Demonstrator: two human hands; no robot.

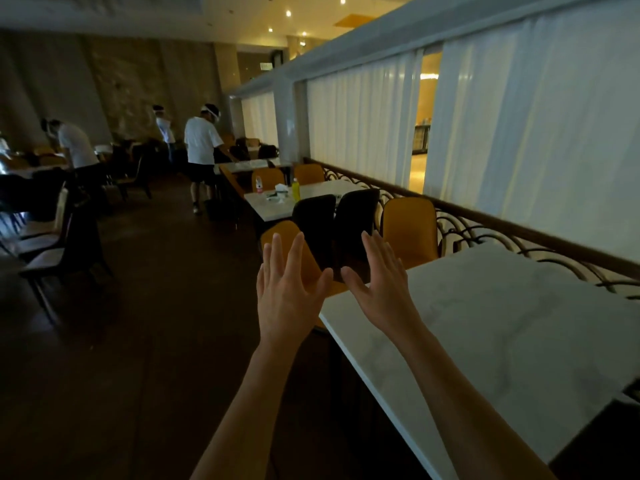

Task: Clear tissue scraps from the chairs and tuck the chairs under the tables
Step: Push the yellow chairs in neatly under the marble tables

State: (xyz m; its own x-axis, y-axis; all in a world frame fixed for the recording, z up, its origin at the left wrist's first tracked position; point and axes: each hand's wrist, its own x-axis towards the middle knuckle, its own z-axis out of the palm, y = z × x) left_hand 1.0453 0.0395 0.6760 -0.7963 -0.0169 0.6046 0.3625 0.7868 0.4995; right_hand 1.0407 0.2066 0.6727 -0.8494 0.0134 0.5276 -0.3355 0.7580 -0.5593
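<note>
I hold my left hand (289,289) and right hand (381,285) up, fingers spread, grasping nothing. The orange moulded chair (294,251) stands just beyond them at the white marble bench (502,327). In this dimness I could overlook tissue scraps; I see none.

White curtains (540,133) hang along the right side above a dark railing (485,233) of curved metalwork, with a gap (424,123) opening onto a lit room. A yellow bottle (295,189) and a clear bottle (259,186) with a red label stand well apart. Three people (202,147) in white shirts stand far off on the dark floor (138,323). Ceiling lights (288,13) glow.
</note>
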